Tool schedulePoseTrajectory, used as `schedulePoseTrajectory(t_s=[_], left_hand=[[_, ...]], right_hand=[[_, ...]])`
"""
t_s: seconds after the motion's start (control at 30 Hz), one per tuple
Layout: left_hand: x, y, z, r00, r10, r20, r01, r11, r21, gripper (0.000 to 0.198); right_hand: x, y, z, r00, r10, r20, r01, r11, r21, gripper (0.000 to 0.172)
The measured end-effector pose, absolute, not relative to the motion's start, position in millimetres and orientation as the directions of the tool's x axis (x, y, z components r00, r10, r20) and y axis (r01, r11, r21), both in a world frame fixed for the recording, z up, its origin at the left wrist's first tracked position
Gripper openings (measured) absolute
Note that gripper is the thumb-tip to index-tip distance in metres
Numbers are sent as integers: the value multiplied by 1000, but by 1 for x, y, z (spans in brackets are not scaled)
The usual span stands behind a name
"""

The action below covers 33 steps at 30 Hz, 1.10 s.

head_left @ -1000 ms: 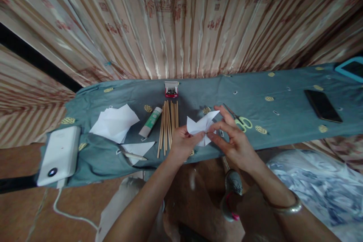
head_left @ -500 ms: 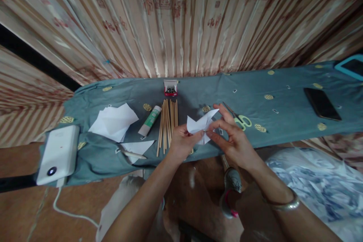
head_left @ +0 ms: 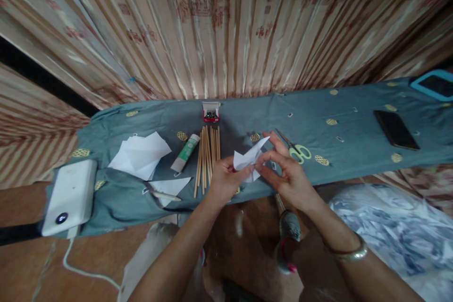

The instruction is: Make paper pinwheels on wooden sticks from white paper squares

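A folded white paper point(head_left: 249, 157) with pointed flaps is held above the front edge of the cloth-covered table. My left hand point(head_left: 228, 180) is closed on its left side, thumb pressed toward the middle. From the right, my right hand point(head_left: 285, 174) pinches the paper near its centre with thumb and index finger, the other fingers raised behind. A tiny dark thing shows between the fingertips there; it is too small to make out. Wooden sticks point(head_left: 208, 155) lie just left of my left hand. Scissors point(head_left: 300, 152) with light green handles rest beyond my right hand.
On the grey-green cloth point(head_left: 247, 113) stand an open red box point(head_left: 211, 112) of small metallic pieces, a glue stick point(head_left: 185, 152), white paper sheets point(head_left: 139, 153), a pen point(head_left: 166, 196) on a paper triangle, a white power bank point(head_left: 70, 197) with cable, and a black phone point(head_left: 396, 129).
The folded paper has tilted slightly in my hands, its flaps appearing narrower. Both hands keep almost the same grip. The whole view has shifted a little.
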<state>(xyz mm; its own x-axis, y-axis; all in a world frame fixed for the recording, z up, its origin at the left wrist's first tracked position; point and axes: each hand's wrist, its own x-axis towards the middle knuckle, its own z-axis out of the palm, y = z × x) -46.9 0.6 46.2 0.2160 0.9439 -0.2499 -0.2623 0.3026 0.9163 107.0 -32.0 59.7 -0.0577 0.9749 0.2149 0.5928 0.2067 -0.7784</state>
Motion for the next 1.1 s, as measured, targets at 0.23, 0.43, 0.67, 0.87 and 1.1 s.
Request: schedulePoseTrajectory(t_s=[0.23,0.43,0.67,0.87,1.1], left_hand=[[-49,1,43,212,949,-232,-225,279,934,32],[-49,0,42,215,927,-308,-323,365,873,37],[-49,-3,39,251,906,-341,-366,414,833,37],[-48,-4,37,251,913,-322,-307,390,868,40],[-50,-5,33,248,915,-319,-260,380,887,36]], right_hand=[[106,-33,58,5,968,251,573,203,-794,10],[109,-30,62,196,964,182,369,100,-924,34],[107,-27,62,-41,974,-221,-44,-223,-974,30],[103,-25,63,-15,965,-262,-127,-261,-957,24],[105,-25,57,-2,981,-194,-70,-194,-978,23]])
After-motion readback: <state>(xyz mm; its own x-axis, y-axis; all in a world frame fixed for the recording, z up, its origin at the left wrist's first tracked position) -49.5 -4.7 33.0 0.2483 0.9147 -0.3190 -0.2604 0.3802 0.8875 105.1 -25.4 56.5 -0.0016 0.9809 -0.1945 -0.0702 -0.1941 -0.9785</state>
